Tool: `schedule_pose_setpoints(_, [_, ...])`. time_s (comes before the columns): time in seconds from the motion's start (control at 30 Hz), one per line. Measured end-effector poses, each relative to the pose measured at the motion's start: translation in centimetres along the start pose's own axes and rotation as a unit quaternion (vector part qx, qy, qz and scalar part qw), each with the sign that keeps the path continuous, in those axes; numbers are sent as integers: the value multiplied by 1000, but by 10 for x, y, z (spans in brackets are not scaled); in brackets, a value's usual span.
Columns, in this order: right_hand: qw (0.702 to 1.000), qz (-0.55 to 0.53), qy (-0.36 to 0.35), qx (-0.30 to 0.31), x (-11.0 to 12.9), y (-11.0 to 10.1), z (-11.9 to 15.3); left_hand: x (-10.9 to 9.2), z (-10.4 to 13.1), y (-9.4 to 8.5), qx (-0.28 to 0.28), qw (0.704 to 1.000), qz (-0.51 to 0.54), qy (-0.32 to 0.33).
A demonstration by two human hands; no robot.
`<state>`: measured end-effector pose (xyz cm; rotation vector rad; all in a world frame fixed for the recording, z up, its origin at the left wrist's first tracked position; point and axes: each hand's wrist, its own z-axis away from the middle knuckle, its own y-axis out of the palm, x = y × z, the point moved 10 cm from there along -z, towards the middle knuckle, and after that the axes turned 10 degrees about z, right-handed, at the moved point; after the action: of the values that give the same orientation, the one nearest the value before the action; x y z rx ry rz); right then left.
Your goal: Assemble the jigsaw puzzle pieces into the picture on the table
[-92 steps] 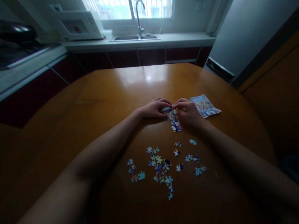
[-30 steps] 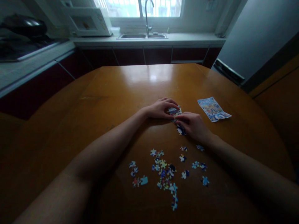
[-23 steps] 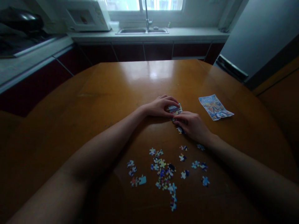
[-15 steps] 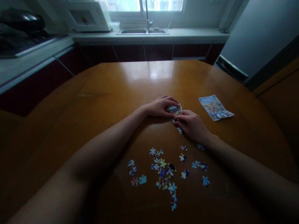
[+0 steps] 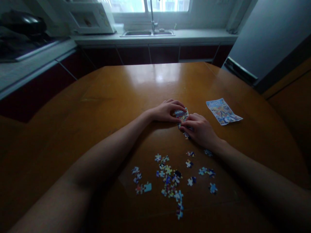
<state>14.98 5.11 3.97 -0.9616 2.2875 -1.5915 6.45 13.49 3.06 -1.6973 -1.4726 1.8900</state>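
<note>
A partly joined jigsaw puzzle [image 5: 182,114] lies on the table in front of me, its patterned surface partly covered by my hands. Around its left side, my left hand [image 5: 167,110] rests with thumb and fingers spread apart, their tips touching the puzzle. My right hand [image 5: 198,128] is at its near right part, thumb and fingers pinched together low over the pieces. What those fingertips pinch is mostly hidden, apparently a puzzle piece at the puzzle's edge. More joined puzzle pieces [image 5: 186,135] show just below the right fingers.
Loose puzzle pieces [image 5: 168,170] lie in a heap nearer me, with several more pieces [image 5: 213,188] scattered to both sides. A creased picture sheet [image 5: 223,111] is to the right on the wooden table [image 5: 145,84]. Beyond stand a counter with a sink [image 5: 148,33], a microwave [image 5: 91,19] and a fridge [image 5: 264,38].
The right fingers have shifted very slightly at the puzzle's near edge. My left hand stays in place, and the loose pieces lie as before.
</note>
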Motion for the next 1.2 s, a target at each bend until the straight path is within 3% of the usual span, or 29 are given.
schedule_pose_setpoints(0.7, [999, 22, -7, -23, 2, -1, -1, -2, 1, -1, -6, 1000, -1, 17])
schedule_pose_setpoints(0.97, [996, -31, 44, -71, -15, -16, 1, -2, 1, -1, -6, 1000, -2, 18])
schedule_pose_setpoints(1.2, [995, -68, -11, -67, -1, -15, 3, -1, 1, -1, -7, 1000, -1, 12])
